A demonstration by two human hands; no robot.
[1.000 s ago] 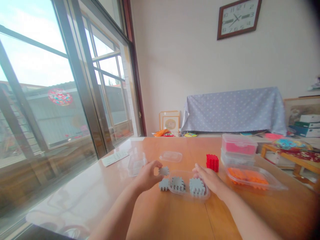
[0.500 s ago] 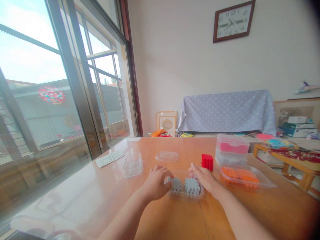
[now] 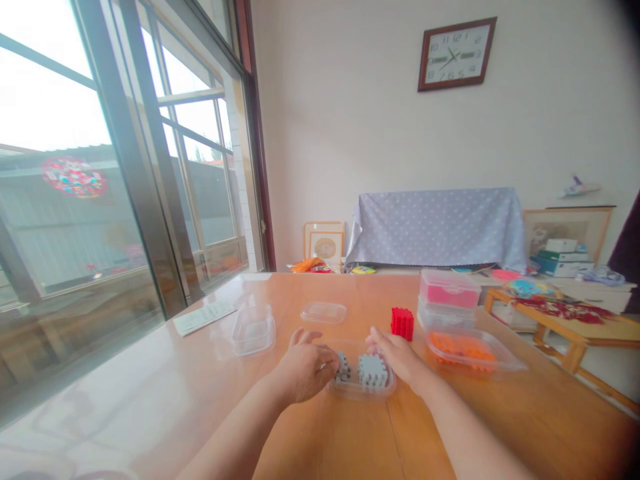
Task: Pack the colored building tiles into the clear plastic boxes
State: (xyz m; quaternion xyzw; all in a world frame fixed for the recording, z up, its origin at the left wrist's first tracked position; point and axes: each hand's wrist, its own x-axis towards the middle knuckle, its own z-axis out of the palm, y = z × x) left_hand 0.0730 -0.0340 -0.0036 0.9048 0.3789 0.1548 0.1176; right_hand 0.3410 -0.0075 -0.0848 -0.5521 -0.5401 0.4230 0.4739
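Observation:
A shallow clear plastic tray [image 3: 383, 392] lies on the wooden table [image 3: 325, 433] in front of me, holding grey toothed foam blocks [image 3: 373, 371]. My left hand [image 3: 305, 367] curls over the tray's left side, its fingers closed on a grey piece [image 3: 342, 368] there. Resting on the tray's right rim is my right hand [image 3: 397, 357], fingers stretched along the edge and holding nothing.
A red toothed cube [image 3: 402, 323] stands behind the tray. A clear lid [image 3: 323, 312] and an empty clear box [image 3: 253, 330] lie to the left, with a paper slip [image 3: 205, 316] near the window. Stacked boxes [image 3: 449, 297] and a tray of orange pieces [image 3: 465, 350] sit right.
My left hand has come down from holding a grey piece above the table to the tray's left side. The loose grey piece beside the tray is now covered or in the tray.

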